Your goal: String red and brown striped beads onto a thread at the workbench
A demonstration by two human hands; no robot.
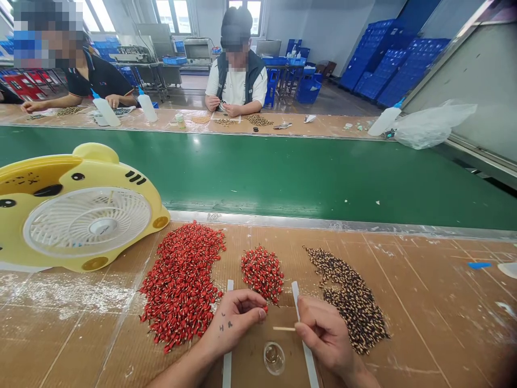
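My left hand [238, 318] is closed in a pinch, with a small red piece [265, 309] at the fingertips. Between the thumb and fingers of my right hand [325, 331] is a thin wooden stick [283, 328], its tip pointing left toward the other hand. Below both hands a small clear round dish [274, 358] sits on the cardboard between two white tape strips [230, 345]. A small heap of red pieces [262, 274] lies just beyond my fingers. The larger red heap [181, 285] spreads to the left, and black-and-gold pieces [353, 302] lie right of my right hand.
A yellow animal-shaped fan [100, 226] stands at the left. Beyond the cardboard worktop [407, 302] runs a green conveyor belt [291, 172]. Across it, two people work at small piles near white squeeze bottles [147, 106]. A plastic bag [432, 126] lies at the far right.
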